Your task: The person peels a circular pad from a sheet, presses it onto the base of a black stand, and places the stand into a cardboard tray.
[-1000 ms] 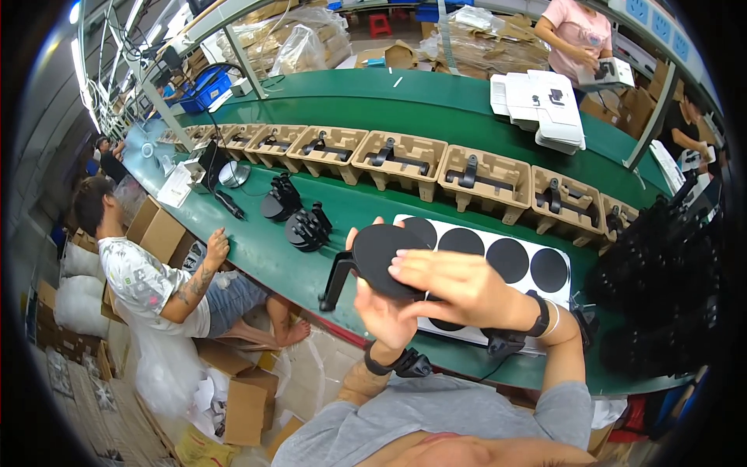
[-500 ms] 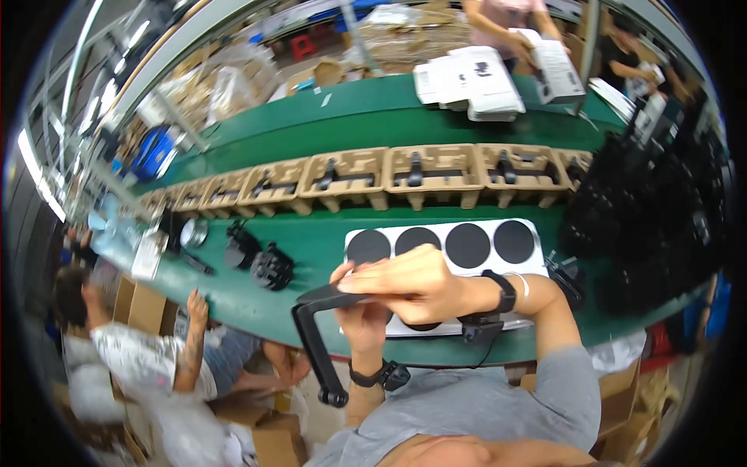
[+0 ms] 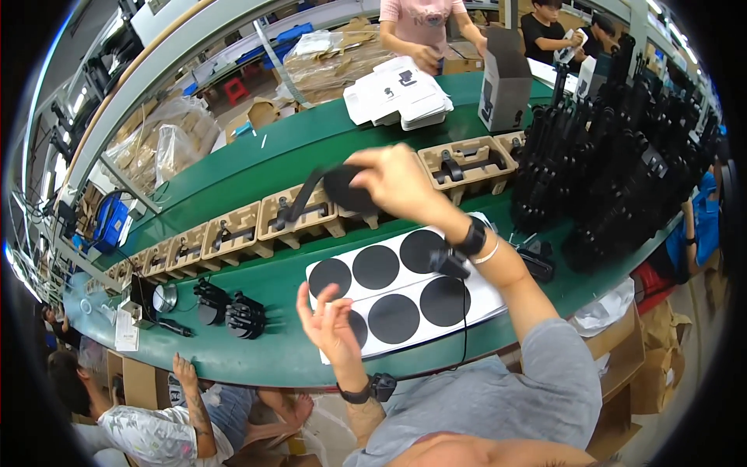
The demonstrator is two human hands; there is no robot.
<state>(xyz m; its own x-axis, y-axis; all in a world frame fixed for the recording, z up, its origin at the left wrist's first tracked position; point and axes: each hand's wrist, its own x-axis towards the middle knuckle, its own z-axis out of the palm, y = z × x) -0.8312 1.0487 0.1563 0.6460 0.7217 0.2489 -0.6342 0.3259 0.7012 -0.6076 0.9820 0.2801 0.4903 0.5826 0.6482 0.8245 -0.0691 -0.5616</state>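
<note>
My right hand point(image 3: 398, 185) is raised over the row of brown moulded trays point(image 3: 292, 214), closed on a black bracket arm with a round base point(image 3: 348, 188). The narrow strip of the arm sticks out to the left, blurred by motion. Below and nearer, my left hand point(image 3: 331, 328) is empty, fingers spread and bent upward. It hovers at the left edge of a white sheet bearing several black round pads point(image 3: 393, 319), and partly covers one of them. Black parts lie inside the trays.
A heap of black stands point(image 3: 568, 156) crowds the right of the green bench point(image 3: 264, 342). Black clustered parts point(image 3: 245, 315) stand at left. Flat white cartons point(image 3: 398, 95) and a dark box point(image 3: 504, 82) sit across the bench beside another person. Someone sits at lower left.
My right hand has carried the bracket arm forward, away from my left hand and over the trays. My left hand has let go and opened. The view has swung rightward.
</note>
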